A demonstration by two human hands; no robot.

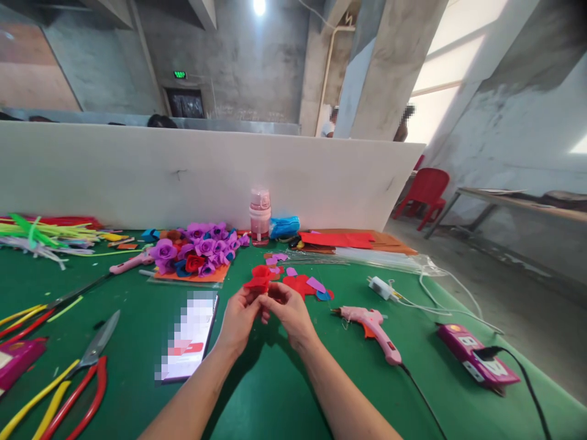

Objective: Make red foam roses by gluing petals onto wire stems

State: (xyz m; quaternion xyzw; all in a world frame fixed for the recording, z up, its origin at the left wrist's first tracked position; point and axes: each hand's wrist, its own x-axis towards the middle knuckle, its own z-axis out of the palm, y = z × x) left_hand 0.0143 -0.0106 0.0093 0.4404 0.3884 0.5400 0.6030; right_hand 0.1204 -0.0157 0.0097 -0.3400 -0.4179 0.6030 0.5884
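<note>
Over the middle of the green table, both my hands meet at a small red flower that looks like paper or felt. My left hand pinches it from the left, and my right hand pinches its lower part from the right; the fingers hide that base. Just beyond my right hand lie loose red petals and purple petal pieces. A pink glue gun lies to the right, its cord running toward me. A lit phone rests left of my left hand.
Purple, red and blue flowers are heaped behind the phone. Scissors lie at left, a purple power strip and white charger at right. A pink bottle stands before the white partition. Coloured strips lie far left.
</note>
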